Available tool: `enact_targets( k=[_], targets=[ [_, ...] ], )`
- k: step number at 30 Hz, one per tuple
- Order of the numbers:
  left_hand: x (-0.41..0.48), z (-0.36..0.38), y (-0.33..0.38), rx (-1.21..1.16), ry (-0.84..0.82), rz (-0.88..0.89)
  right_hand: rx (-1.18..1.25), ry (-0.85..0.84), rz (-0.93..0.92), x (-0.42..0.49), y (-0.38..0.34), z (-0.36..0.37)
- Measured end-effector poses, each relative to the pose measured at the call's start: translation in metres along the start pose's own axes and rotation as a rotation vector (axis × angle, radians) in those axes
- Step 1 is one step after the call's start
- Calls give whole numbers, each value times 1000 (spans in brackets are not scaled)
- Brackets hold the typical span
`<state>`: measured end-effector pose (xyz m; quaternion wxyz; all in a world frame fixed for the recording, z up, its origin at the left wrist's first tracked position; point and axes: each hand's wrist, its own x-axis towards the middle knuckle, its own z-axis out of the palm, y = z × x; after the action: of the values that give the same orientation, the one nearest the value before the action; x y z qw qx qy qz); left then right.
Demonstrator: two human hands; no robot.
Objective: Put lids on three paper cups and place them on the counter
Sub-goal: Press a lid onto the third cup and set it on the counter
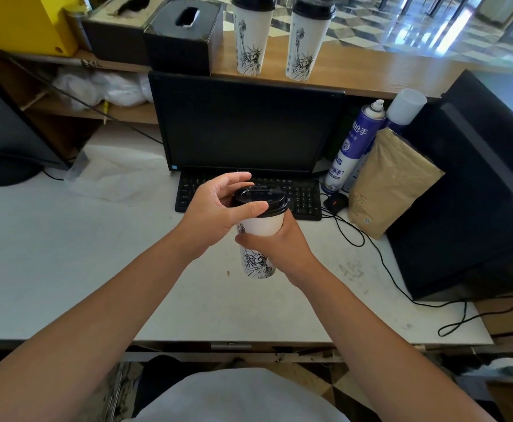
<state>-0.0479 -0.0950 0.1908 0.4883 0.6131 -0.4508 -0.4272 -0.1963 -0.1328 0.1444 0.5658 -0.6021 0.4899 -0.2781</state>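
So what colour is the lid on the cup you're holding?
Black, on a white cup with a line-drawn statue print. The lid shows best in the head view.

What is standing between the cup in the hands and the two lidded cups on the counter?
In the head view, the keyboard and dark monitor lie between the held cup and counter cups.

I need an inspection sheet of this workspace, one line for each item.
Surface: white desk, some stains.
Job's things: two lidded cups on wooden counter; third cup held, black lid on top.
Clutter: monitor, keyboard, spray can, brown bag, tissue boxes.
Grippers: left hand on lid; right hand grips cup.
Cables: black cable across desk.
Surroundings: tiled floor.
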Motion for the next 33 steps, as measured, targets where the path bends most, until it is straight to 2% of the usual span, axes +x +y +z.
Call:
enact_targets(
  k=[13, 24, 30, 33],
  targets=[
    [-5, -6, 1, -9, -37, 20, 14, -48, -20, -5, -1, 0],
    [-4, -4, -1, 27, 66, 31, 32, -69, -25, 4, -1, 9],
    [2, -4, -7, 3, 140, -16, 97, -118, 43, 5, -3, 9],
    [4, -5, -17, -57, 80, -47, 163, -132, 80, 5, 3, 7]
  ],
)
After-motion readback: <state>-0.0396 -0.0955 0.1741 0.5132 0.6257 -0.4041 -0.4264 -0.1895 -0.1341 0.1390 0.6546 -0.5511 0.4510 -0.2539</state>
